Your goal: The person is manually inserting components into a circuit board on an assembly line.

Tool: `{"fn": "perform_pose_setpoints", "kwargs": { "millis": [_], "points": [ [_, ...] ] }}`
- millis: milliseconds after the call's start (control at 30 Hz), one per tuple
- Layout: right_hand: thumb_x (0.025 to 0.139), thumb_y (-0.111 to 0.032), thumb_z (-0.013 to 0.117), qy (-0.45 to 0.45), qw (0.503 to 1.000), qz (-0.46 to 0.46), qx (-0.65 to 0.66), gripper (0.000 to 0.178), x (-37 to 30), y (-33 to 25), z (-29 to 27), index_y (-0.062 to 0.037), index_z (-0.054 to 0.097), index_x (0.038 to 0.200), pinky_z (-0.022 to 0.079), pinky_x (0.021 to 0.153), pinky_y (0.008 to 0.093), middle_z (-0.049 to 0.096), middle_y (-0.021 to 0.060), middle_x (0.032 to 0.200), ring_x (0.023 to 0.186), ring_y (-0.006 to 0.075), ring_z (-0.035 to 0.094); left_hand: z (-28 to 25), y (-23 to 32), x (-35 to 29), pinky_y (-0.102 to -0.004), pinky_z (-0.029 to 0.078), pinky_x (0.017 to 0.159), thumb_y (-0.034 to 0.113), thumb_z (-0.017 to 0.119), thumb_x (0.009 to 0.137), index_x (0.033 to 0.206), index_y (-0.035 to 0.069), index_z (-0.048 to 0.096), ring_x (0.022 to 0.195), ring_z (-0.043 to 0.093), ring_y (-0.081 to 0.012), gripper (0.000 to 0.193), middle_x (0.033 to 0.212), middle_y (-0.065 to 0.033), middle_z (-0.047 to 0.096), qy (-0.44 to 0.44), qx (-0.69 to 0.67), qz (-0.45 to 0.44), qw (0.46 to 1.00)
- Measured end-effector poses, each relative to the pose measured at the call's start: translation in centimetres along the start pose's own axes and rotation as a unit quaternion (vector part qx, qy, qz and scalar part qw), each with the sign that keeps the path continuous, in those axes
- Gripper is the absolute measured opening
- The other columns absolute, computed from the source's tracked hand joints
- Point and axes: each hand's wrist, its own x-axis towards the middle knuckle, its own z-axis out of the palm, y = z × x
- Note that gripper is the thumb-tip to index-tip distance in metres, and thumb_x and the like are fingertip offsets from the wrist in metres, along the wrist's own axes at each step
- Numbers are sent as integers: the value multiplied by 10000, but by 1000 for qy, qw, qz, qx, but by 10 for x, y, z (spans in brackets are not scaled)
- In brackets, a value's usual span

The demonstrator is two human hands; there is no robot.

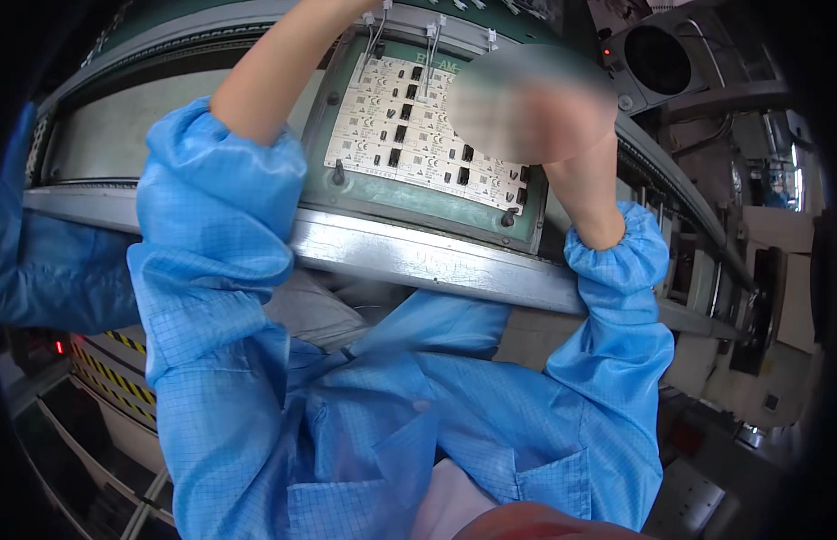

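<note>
A white circuit board panel (369, 117) with rows of small black components lies in a green carrier (400, 200). Over the panel's right part is my right hand (567, 112). A blur smears its fingers, so I cannot see whether they hold anything. My left forearm reaches up past the panel's left side, and the hand itself lies beyond the top edge of the picture. Several thin leads with white connectors (431, 31) stand along the panel's far edge. Dark clips (338, 171) sit on the carrier near its corners.
A metal conveyor rail (427, 261) runs across in front of me, below the carrier. Another person's blue sleeve (63, 270) is at the left. A dark round speaker-like unit (657, 59) stands at the far right. Bins (103, 432) are at the lower left.
</note>
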Motion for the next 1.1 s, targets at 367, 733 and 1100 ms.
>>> {"fn": "perform_pose_setpoints", "kwargs": {
  "millis": [367,733,1100],
  "points": [
    [895,-42,716,-130,962,169,167,129,-1,-10,16,4,723,1015,527,736,301,690,96,908,793,192,659,-38,13,-49,-335,537,632,103,729,877,911,-30,722,671,705,-234,137,761,-167,709,9,110,95,989],
    [914,-63,724,-123,963,184,155,118,-1,-10,20,-1,717,1013,500,702,255,660,58,909,754,118,599,-32,2,-54,-405,430,840,127,696,862,894,82,697,851,676,-269,55,821,-74,701,-15,210,248,946],
    [946,-98,708,-166,938,248,179,143,0,-2,20,3,712,1047,477,679,219,659,-1,837,742,59,568,-30,-2,-57,-410,401,875,185,702,888,902,106,698,879,663,-246,80,840,-52,694,-26,252,243,936]
  ]
}}
